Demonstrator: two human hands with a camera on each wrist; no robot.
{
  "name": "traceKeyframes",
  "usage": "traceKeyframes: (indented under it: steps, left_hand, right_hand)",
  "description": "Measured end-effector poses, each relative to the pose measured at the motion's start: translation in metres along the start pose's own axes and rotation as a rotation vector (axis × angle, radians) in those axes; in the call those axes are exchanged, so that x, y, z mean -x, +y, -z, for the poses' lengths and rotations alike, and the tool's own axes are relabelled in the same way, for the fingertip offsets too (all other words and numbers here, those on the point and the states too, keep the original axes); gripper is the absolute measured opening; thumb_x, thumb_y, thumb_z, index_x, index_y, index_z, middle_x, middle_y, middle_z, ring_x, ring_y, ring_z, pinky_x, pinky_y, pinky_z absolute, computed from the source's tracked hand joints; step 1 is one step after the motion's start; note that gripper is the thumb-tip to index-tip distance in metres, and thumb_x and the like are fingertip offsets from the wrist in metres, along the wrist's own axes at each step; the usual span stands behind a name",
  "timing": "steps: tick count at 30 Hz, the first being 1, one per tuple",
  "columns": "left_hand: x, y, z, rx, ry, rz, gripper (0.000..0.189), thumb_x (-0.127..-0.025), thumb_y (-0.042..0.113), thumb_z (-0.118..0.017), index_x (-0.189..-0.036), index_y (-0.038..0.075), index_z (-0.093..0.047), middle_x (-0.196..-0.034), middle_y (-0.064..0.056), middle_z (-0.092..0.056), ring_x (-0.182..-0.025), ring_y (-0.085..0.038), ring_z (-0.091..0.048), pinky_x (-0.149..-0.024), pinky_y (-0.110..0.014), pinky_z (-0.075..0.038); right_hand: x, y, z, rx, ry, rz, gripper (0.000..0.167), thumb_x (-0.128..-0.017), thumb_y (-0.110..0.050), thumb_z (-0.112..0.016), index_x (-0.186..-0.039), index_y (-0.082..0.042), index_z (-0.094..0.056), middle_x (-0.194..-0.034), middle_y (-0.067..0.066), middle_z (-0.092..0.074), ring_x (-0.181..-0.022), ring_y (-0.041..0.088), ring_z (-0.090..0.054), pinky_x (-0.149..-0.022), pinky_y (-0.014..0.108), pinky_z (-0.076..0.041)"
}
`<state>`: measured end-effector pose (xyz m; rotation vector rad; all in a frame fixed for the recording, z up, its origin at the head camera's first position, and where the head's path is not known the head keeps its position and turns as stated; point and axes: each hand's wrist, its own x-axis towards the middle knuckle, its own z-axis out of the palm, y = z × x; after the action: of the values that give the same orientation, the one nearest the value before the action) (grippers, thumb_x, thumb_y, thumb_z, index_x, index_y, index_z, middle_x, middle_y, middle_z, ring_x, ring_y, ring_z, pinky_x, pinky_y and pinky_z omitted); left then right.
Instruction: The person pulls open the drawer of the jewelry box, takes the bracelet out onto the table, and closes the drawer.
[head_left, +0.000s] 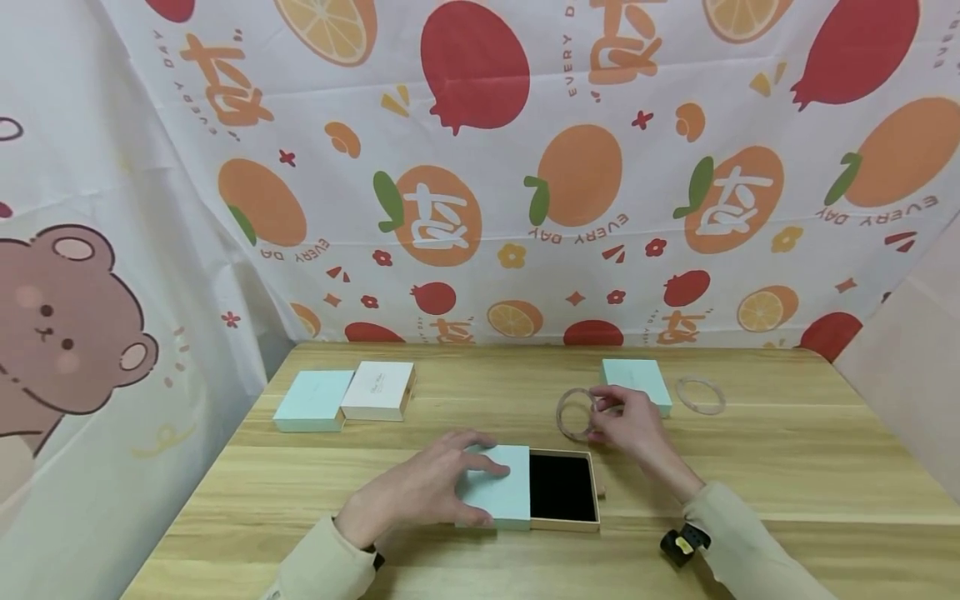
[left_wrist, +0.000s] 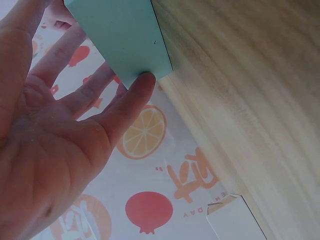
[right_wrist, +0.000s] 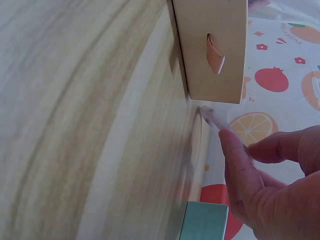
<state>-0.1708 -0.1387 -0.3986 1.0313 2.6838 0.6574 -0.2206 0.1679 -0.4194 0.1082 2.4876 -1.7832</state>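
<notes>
A mint-green drawer box lies in the middle of the table, its drawer pulled out to the right and lined in black. My left hand holds the box's left part, thumb at the near edge and fingers over the top and far side. In the left wrist view a fingertip touches the green box. My right hand pinches a translucent bangle between thumb and fingers, behind and right of the drawer. In the right wrist view the bangle appears edge-on, near the drawer front with its small pull tab.
A second bangle lies at the right, beside a mint-green box behind my right hand. At the back left, another mint-green box stands next to a white box. A fruit-print curtain hangs behind the table.
</notes>
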Motion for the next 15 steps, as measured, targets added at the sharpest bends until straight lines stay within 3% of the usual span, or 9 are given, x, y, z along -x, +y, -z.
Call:
traceKeyframes:
  steps: [5,10,15]
  left_hand:
    - [0.0013,-0.0004,-0.0018,0.000,-0.002,0.005,0.050,-0.080,0.041,-0.087,-0.127,0.029,-0.073,-0.149,-0.007,-0.056,-0.139,-0.032,-0.048,-0.110,-0.059,-0.045]
    - [0.0009,-0.0009,-0.0034,0.000,0.009,-0.002,0.050,-0.080,0.041,-0.086,-0.126,0.028,-0.074,-0.149,-0.009,-0.056,-0.139,-0.033,-0.048,-0.111,-0.060,-0.044]
    - [0.0006,-0.0011,-0.0029,0.002,0.016,-0.003,0.050,-0.079,0.040,-0.087,-0.126,0.027,-0.074,-0.149,-0.009,-0.055,-0.140,-0.034,-0.047,-0.111,-0.060,-0.044]
  right_hand:
    - [0.0006,0.0014,-0.0005,0.041,-0.006,0.033,0.033,-0.092,0.002,-0.062,-0.124,0.002,-0.065,-0.106,0.017,-0.065,-0.077,0.015,-0.070,-0.068,0.028,-0.062]
    - [-0.0003,-0.0006,0.0006,0.254,-0.015,0.120,0.024,-0.090,-0.003,-0.064,-0.111,0.000,-0.075,-0.098,0.011,-0.074,-0.075,0.013,-0.071,-0.063,0.024,-0.057]
    - [-0.0036,-0.0030,-0.0009,0.452,-0.049,0.277,0.028,-0.089,-0.003,-0.064,-0.114,0.000,-0.076,-0.106,0.015,-0.073,-0.089,0.023,-0.074,-0.072,0.032,-0.059]
